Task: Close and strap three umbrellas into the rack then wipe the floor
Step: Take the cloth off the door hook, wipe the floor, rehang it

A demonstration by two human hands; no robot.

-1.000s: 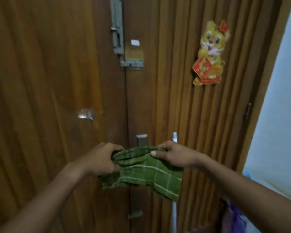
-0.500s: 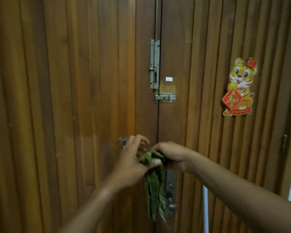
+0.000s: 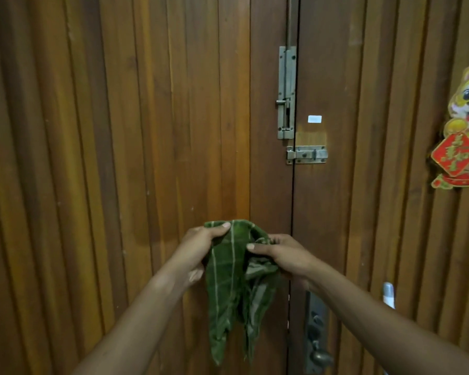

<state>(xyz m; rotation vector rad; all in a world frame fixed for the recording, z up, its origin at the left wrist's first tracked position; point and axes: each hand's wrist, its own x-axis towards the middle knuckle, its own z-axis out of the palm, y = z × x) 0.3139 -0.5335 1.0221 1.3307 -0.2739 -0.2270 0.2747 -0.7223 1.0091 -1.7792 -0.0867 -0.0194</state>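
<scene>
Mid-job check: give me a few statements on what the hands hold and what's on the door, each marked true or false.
1. The left hand and right hand both grip the green cloth. True.
2. The cloth lies on the floor. False: it hangs bunched from both hands, in front of the wooden door.
3. A tiger decoration is on that door, to the right of the hands. True.
4. The cloth is plain red. False: it is green with pale lines.

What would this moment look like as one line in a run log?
left hand: grips green checked cloth | right hand: grips cloth | cloth: hangs bunched before wooden door
</scene>
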